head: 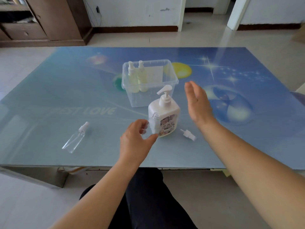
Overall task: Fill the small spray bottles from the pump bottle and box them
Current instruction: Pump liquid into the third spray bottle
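Observation:
A white pump bottle (166, 111) with a flowered label stands mid-table. My left hand (134, 142) holds a small clear headless bottle (153, 124) upright against the pump bottle's left side, thumb and fingers curled round it. Its white spray head (188, 134) lies on the table to the right. My right hand (197, 101) hovers with straight fingers just right of the pump head, touching nothing. A clear plastic box (171, 75) behind holds two filled yellowish spray bottles (137, 78), standing at its left end. An empty capped spray bottle (74, 139) lies at the left.
The glass table (49, 90) has a blue printed top; its near edge runs just above my knees. A wooden cabinet (54, 20) stands on the tiled floor beyond the far left corner.

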Demonstrator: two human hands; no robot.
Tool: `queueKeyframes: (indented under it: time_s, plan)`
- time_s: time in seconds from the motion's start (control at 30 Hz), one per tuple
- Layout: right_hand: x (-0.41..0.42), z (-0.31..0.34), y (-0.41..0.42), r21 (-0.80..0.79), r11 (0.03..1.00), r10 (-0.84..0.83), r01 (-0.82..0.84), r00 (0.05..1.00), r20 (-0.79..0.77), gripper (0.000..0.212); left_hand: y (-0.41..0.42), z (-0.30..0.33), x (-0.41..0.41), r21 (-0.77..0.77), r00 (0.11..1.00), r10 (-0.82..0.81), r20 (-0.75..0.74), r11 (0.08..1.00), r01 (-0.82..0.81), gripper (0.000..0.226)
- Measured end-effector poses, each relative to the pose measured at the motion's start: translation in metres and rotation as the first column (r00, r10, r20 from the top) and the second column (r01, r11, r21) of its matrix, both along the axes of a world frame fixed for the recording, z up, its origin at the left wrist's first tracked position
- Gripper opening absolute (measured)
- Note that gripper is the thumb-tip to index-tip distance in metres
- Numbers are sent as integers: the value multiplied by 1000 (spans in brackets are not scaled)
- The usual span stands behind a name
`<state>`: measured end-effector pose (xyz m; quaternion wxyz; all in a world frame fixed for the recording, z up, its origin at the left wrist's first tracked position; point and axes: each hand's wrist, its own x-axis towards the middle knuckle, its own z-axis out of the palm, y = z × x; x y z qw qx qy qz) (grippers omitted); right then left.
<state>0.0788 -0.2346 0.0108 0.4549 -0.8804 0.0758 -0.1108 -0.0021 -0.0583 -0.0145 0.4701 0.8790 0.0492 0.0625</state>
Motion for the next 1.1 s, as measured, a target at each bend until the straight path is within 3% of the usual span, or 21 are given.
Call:
queueKeyframes:
  time_s: [0.1,0.33,0.57,0.73,1.1]
  plan:
    - [18,34,18,119,992,38,-41,999,30,56,-2,12,9,15,999,23,36,1000,-24,31]
    - [60,62,49,-177,977,71,-117,966,-247,66,-5,27,25,-2,997,31,74,1000,-31,34]
    - [73,55,55,-323,935,12,-147,924,-383,76,-6,29,33,-22,992,28,126,999,-25,37]
    - [66,55,57,-507,849,-34,-148,943,-332,75,-7,31,34,8,990,21,138,1000,-22,35]
    - [63,48,58,-647,747,-9,-154,970,-242,67,-2,26,37,74,986,26,164,996,-39,36]
